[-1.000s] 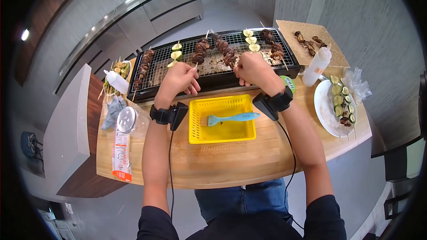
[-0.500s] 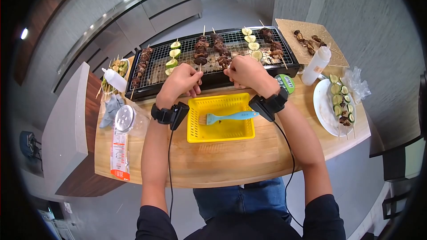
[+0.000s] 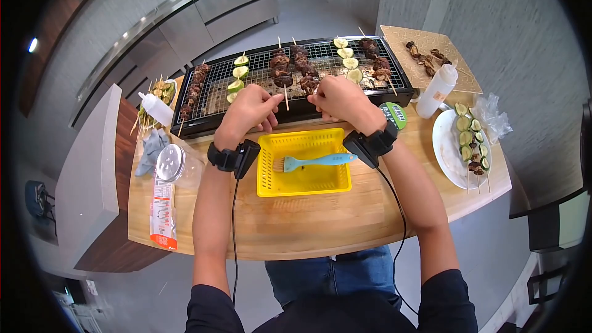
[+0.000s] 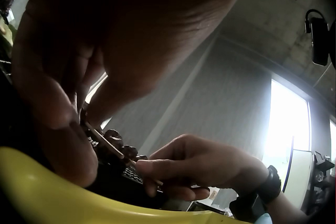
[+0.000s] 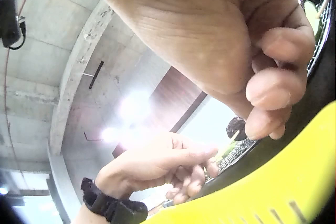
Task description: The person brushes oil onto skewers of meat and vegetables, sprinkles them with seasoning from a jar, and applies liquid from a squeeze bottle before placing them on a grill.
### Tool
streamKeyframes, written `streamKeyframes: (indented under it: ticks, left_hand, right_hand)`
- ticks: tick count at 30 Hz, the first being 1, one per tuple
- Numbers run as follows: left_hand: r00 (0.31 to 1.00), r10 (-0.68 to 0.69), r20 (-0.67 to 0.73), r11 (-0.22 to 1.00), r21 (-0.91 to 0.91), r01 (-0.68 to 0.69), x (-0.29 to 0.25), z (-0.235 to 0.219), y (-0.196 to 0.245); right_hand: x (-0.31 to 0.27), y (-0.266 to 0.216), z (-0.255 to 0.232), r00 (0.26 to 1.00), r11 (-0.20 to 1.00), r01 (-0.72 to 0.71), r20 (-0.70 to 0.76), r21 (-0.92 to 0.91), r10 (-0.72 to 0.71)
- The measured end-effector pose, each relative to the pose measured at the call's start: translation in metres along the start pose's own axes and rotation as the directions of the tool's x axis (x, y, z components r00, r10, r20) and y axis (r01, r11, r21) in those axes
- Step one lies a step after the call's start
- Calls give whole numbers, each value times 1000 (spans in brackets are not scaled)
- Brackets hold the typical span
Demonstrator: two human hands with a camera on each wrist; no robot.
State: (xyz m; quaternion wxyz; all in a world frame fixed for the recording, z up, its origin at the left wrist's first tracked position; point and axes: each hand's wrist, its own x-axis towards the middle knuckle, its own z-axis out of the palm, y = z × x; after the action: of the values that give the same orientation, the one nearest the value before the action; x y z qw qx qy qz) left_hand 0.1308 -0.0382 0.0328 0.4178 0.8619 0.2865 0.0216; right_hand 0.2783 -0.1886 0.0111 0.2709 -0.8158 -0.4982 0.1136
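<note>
My left hand (image 3: pixel 251 111) is at the front edge of the black grill (image 3: pixel 203 129), thumb and forefinger pinching the bare stick of a dark meat skewer (image 3: pixel 280 68). That stick's end pokes out past the fingertips, and its meat lies on the wire mesh. Beside it, my right hand (image 3: pixel 345 102) pinches the near end of a second meat skewer (image 3: pixel 302 61); its fingers hide that end. In the left wrist view, a stick (image 4: pixel 107 141) runs from the left fingertips toward the meat. The right wrist view shows the right fingers (image 5: pixel 275 87) curled, with the grip itself hidden.
A yellow basket (image 3: pixel 266 190) holding a blue basting brush (image 3: pixel 320 160) sits before me. More meat skewers and zucchini skewers (image 3: pixel 349 61) lie on the grill. A squeeze bottle (image 3: pixel 438 90) and white plate (image 3: pixel 447 154) are right; a jar (image 3: pixel 179 165) and cloth (image 3: pixel 151 151) left.
The left skewer's near end has swung right and its far end left, so it points more nearly straight away. The right skewer, blurred earlier, now lies still, its near end shifted left with my right hand.
</note>
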Motion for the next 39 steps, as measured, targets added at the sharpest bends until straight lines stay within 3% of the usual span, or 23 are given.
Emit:
streamKeyframes:
  ticks: [7,20,30,39]
  left_hand:
    - [995,55,79,998,-11,-54,5,0,-7]
    - [991,57,117,995,-89,-47,10,1,-11]
    - [992,60,114,997,-51,-55,9,0,-10]
    - [991,79,110,996,-47,-74,6,0,-7]
  right_hand:
    - [1,0,1,999,998,53,-4,-22,-53]
    - [-1,1,0,997,999,-48,-63,-13,47]
    - [1,0,-1,996,998,56,-65,-5,-56]
    - [-2,-9,-6,999,999,-37,-38,-17,37]
